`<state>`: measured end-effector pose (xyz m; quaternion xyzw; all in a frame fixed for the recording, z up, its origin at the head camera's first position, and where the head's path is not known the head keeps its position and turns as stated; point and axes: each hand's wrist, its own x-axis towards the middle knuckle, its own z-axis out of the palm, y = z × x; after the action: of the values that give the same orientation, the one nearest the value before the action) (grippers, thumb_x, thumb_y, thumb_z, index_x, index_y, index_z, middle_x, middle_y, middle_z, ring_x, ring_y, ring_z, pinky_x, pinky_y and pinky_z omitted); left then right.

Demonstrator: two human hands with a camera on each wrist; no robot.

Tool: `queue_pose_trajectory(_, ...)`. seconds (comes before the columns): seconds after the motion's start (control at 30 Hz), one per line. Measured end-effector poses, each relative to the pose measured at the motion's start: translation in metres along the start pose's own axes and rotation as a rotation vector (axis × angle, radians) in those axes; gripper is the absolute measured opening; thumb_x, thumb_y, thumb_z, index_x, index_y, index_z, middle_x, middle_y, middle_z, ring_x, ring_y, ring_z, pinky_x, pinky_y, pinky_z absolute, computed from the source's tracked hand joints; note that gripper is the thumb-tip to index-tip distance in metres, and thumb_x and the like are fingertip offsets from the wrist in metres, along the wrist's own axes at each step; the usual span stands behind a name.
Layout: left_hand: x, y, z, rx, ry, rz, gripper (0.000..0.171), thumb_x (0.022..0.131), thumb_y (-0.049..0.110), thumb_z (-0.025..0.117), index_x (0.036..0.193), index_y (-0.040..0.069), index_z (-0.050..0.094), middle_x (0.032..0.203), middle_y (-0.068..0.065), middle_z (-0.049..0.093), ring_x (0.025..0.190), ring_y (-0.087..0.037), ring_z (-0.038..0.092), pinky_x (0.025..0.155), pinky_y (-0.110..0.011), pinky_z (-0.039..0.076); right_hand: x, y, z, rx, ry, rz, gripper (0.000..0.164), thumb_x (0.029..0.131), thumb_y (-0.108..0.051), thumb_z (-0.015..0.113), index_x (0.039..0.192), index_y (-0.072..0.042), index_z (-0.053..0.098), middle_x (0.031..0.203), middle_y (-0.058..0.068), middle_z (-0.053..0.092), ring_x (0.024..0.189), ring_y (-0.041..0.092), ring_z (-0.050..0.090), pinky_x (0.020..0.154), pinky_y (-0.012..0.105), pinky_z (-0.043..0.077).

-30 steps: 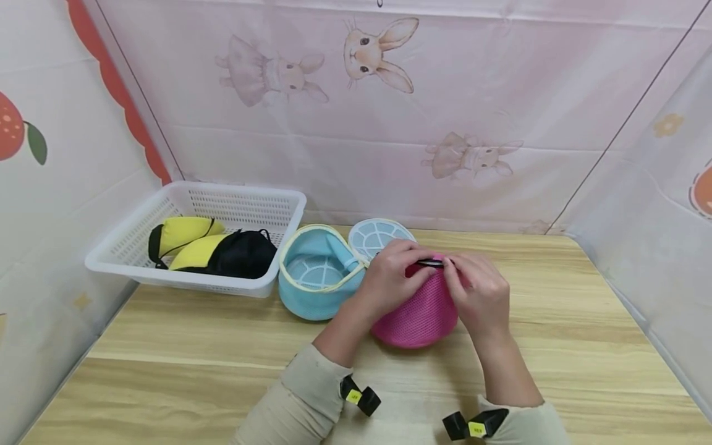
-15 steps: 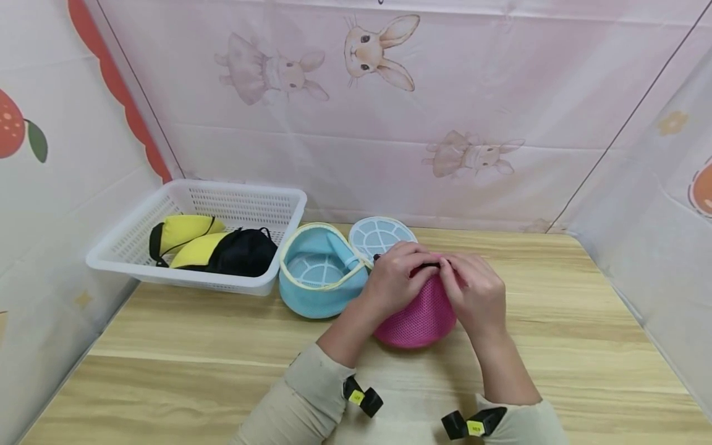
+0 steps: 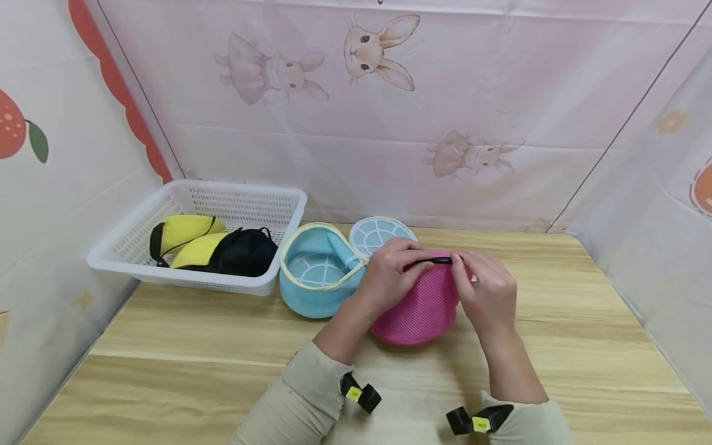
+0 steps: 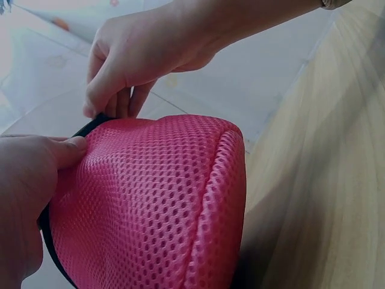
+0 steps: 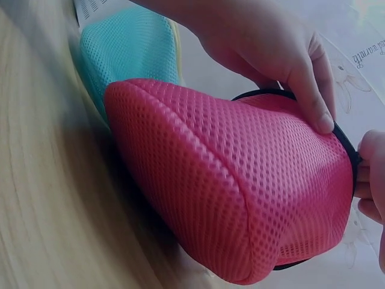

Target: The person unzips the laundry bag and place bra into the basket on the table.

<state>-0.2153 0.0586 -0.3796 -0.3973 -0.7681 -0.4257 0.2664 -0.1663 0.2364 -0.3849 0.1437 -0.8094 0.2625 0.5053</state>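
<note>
A pink mesh laundry bag [image 3: 417, 309] with a black zipper edge [image 3: 442, 260] stands on the table between the hands. My left hand [image 3: 389, 275] pinches the edge at its left, thumb on the near side, as the right wrist view also shows. My right hand [image 3: 489, 290] pinches the same edge farther right; in the left wrist view its fingertips sit at the black trim. Whether a zipper pull lies between those fingers is hidden. What the pink bag holds is out of sight.
A blue mesh bag [image 3: 317, 303] stands unzipped left of the pink one, its round ribbed lid [image 3: 381, 233] folded back behind. Farther left, a white plastic basket [image 3: 245, 191] holds yellow and black bras [image 3: 245, 253]. A printed backdrop [image 3: 356, 161] closes off the table's rear.
My right hand first shifts slightly left, then moves right along the edge, so more black trim shows between the hands. The left hand keeps its grip nearly in place.
</note>
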Motion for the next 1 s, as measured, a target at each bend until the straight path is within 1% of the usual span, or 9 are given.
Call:
queue_pose_trajectory(0.1, 0.000, -0.002, -0.002, -0.016, 0.027, 0.002, 0.015, 0.085, 0.012, 0.077, 0.099, 0.009, 0.079, 0.095, -0.003, 0.072, 0.090, -0.014, 0.064, 0.082, -0.019, 0.051, 0.001, 0.000, -0.002, 0.004, 0.017, 0.013, 0.014, 0.089, -0.007, 0.066, 0.087, 0.004, 0.075, 0.084, 0.016, 0.074, 0.076, 0.032, 0.069, 0.076, 0.033, 0.052)
queue_pose_trajectory(0.2, 0.001, -0.004, -0.003, -0.019, 0.044, -0.006, 0.014, 0.084, 0.012, 0.077, 0.098, 0.009, 0.079, 0.095, -0.003, 0.073, 0.091, -0.015, 0.065, 0.084, -0.019, 0.051, 0.001, 0.000, -0.004, 0.019, 0.039, 0.032, 0.014, 0.088, -0.006, 0.066, 0.087, 0.003, 0.076, 0.084, 0.016, 0.074, 0.078, 0.033, 0.070, 0.083, 0.023, 0.050)
queue_pose_trajectory(0.3, 0.000, -0.006, -0.005, -0.013, 0.048, -0.017, 0.014, 0.085, 0.012, 0.077, 0.098, 0.008, 0.079, 0.096, -0.003, 0.073, 0.092, -0.015, 0.065, 0.086, -0.019, 0.051, 0.001, -0.001, -0.005, 0.033, 0.056, 0.039, 0.013, 0.088, -0.005, 0.066, 0.087, 0.003, 0.076, 0.084, 0.016, 0.074, 0.077, 0.033, 0.069, 0.087, 0.012, 0.045)
queue_pose_trajectory(0.4, 0.000, -0.008, -0.007, -0.004, 0.048, -0.025, 0.015, 0.086, 0.012, 0.076, 0.099, 0.008, 0.079, 0.097, -0.003, 0.073, 0.093, -0.015, 0.066, 0.087, -0.020, 0.051, 0.001, -0.002, -0.005, 0.047, 0.064, 0.037, 0.013, 0.088, -0.005, 0.066, 0.088, 0.002, 0.076, 0.085, 0.015, 0.074, 0.077, 0.033, 0.069, 0.089, 0.008, 0.043)
queue_pose_trajectory(0.6, 0.000, -0.007, -0.010, 0.035, 0.034, -0.046, 0.017, 0.087, 0.014, 0.076, 0.102, 0.008, 0.078, 0.099, -0.003, 0.073, 0.096, -0.015, 0.066, 0.088, -0.022, 0.052, 0.002, -0.004, -0.003, 0.069, 0.064, 0.025, 0.013, 0.088, -0.006, 0.066, 0.088, 0.002, 0.077, 0.087, 0.014, 0.075, 0.078, 0.032, 0.070, 0.086, 0.008, 0.044)
queue_pose_trajectory(0.73, 0.001, -0.006, -0.011, 0.053, 0.023, -0.041, 0.022, 0.086, 0.015, 0.077, 0.106, 0.008, 0.077, 0.102, -0.003, 0.073, 0.098, -0.015, 0.065, 0.090, -0.024, 0.051, 0.002, -0.005, -0.003, 0.070, 0.055, 0.019, 0.014, 0.088, -0.007, 0.067, 0.089, 0.002, 0.077, 0.088, 0.014, 0.075, 0.079, 0.031, 0.070, 0.084, 0.008, 0.044)
queue_pose_trajectory(0.8, 0.001, -0.005, -0.010, 0.057, 0.013, -0.030, 0.024, 0.085, 0.017, 0.078, 0.108, 0.008, 0.076, 0.103, -0.003, 0.072, 0.099, -0.016, 0.065, 0.091, -0.024, 0.051, 0.002, -0.006, -0.003, 0.066, 0.050, 0.012, 0.013, 0.088, -0.007, 0.067, 0.090, 0.002, 0.077, 0.088, 0.014, 0.075, 0.079, 0.031, 0.070, 0.083, 0.012, 0.047)
queue_pose_trajectory(1.0, 0.001, 0.004, -0.006, 0.062, -0.048, -0.001, 0.026, 0.084, 0.018, 0.079, 0.108, 0.008, 0.076, 0.106, -0.002, 0.072, 0.103, -0.015, 0.063, 0.094, -0.023, 0.049, 0.002, -0.011, 0.000, 0.059, 0.022, -0.044, 0.011, 0.087, -0.005, 0.069, 0.091, 0.002, 0.077, 0.089, 0.014, 0.075, 0.081, 0.030, 0.070, 0.078, 0.032, 0.053)
